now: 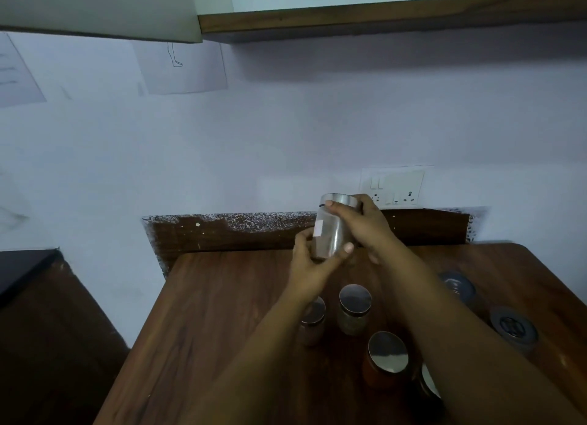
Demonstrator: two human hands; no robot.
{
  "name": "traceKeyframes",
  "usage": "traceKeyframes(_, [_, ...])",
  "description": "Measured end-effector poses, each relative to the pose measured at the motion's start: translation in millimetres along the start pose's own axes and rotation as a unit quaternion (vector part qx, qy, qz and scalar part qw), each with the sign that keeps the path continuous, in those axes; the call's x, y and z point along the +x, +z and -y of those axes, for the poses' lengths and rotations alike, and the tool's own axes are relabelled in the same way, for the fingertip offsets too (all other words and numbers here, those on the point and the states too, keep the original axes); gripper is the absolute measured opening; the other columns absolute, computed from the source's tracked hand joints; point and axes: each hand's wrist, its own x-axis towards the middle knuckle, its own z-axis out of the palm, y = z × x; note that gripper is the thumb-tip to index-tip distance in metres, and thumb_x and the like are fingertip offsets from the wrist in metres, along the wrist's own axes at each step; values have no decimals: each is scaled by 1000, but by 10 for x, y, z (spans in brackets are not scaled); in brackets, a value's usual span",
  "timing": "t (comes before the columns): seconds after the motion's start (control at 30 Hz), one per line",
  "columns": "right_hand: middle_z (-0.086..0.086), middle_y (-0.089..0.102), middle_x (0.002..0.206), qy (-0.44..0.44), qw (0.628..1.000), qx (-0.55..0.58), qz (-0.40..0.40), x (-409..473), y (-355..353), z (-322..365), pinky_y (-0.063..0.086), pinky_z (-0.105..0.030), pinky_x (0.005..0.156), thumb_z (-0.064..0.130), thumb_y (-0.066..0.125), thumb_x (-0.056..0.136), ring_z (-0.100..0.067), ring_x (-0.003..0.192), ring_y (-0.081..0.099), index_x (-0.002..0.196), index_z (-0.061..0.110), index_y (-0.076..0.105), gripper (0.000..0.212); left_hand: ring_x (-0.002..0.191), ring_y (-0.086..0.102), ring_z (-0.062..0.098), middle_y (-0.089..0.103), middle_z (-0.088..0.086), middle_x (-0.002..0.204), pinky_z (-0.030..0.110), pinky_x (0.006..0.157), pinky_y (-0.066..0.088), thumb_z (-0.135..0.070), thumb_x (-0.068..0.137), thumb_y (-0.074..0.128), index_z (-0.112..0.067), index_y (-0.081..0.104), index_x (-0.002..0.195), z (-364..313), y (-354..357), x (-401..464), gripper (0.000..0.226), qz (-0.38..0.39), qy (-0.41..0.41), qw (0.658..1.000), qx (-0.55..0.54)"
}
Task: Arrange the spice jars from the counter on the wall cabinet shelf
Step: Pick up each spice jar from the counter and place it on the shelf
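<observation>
- Since there's only the head view, here's what it shows: both hands have one spice jar (332,231) lifted off the worktop (222,313), well below the wall cabinet (381,14) up top.
- The left hand (309,265) curls round the bottom of the jar, and the right hand (365,224) wraps the upper part near the metal lid (340,199). So both are gripping it, neither is spread.
- The jar looks slightly tilted. If that lid isn't screwed on tight, I'd guess powder could spill on the way up.
- The smooth body could slip once one hand lets go for the reach, which looks like the main drop risk to me.
- Five or six more jars sit right under the forearms: one with a shiny lid (388,351), one behind it (355,299), one half hidden by the left arm (316,313), two off right (513,326). A low elbow could easily knock one over.
- The shelf surface isn't visible from here, so I can't tell how much room is up there. Placing blind could clip the cabinet edge.
</observation>
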Motion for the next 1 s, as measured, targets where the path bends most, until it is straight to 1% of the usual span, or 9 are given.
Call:
traceKeyframes(0.13, [-11, 66, 112, 34, 987, 155, 38, -58, -8, 33, 57, -38, 77, 38, 73, 82, -25, 93, 68, 120, 17, 53, 48, 114, 63, 28, 67, 4, 120, 50, 104, 45, -48, 61, 80, -33, 38, 135, -102, -179, 85, 87, 93, -89, 987, -101])
traceKeyframes(0.27, [-11, 59, 121, 44, 997, 64, 25, -60, 86, -20, 58, -44, 81, 50, 67, 84, -27, 98, 66, 137, 25, 36, 66, 117, 62, 22, 60, 0, 128, 50, 101, 50, -29, 70, 84, -39, 19, 148, -237, -67, 63, 102, 127, -47, 989, -57])
traceKeyframes(0.37, [-18, 67, 114, 66, 979, 180, 75, -118, 51, 32, 58, -35, 67, 48, 54, 93, -25, 86, 69, 127, 12, 55, 50, 123, 57, 17, 48, 0, 138, 43, 98, 53, -39, 61, 87, -36, 19, 150, -295, -55, 52, 113, 116, 17, 993, -6])
traceKeyframes(0.5, [-18, 72, 95, 106, 925, 317, 182, -211, -84, 92, 57, -39, 78, 57, 43, 93, -29, 81, 71, 108, 6, 69, 60, 126, 53, 26, 46, 4, 139, 46, 105, 47, -44, 59, 88, -48, 25, 148, -328, -159, 20, 109, 112, 9, 991, -73])
traceKeyframes(0.6, [-17, 70, 104, 80, 935, 289, 189, -203, -90, 76, 49, -48, 95, 60, 47, 90, -30, 91, 68, 116, 9, 69, 61, 129, 52, 24, 46, -5, 144, 47, 108, 43, -15, 76, 80, -49, 21, 150, -395, -148, -11, 100, 157, 14, 984, -82])
traceKeyframes(0.67, [-18, 69, 109, 56, 949, 252, 182, -207, -112, 122, 49, -50, 94, 56, 54, 88, -30, 96, 67, 123, 10, 64, 59, 128, 54, 22, 44, -3, 147, 46, 108, 44, -3, 77, 76, -48, 18, 151, -455, -157, -18, 104, 174, 23, 982, -73])
traceKeyframes(0.8, [-12, 69, 108, -19, 967, 158, 199, -164, -236, 303, 52, -45, 88, 33, 70, 83, -29, 102, 65, 117, 13, 62, 40, 130, 52, 18, 43, -3, 149, 42, 106, 46, -4, 72, 79, -50, 16, 150, -460, -232, -18, 110, 186, 47, 981, -39])
traceKeyframes(0.93, [-8, 70, 99, -48, 971, 118, 201, -127, -303, 401, 52, -38, 79, 26, 81, 72, -23, 92, 67, 101, 17, 67, 33, 133, 47, 17, 44, -6, 144, 46, 110, 40, -1, 75, 73, -47, 0, 152, -419, -208, -103, 116, 184, 31, 980, -62])
traceKeyframes(1.0, [-4, 71, 94, -55, 971, 114, 200, -129, -321, 430, 52, -33, 75, 26, 79, 67, -20, 87, 67, 97, 19, 68, 33, 136, 44, 17, 44, -11, 145, 50, 113, 36, -1, 77, 70, -42, 5, 153, -408, -192, -134, 109, 183, 32, 980, -68])
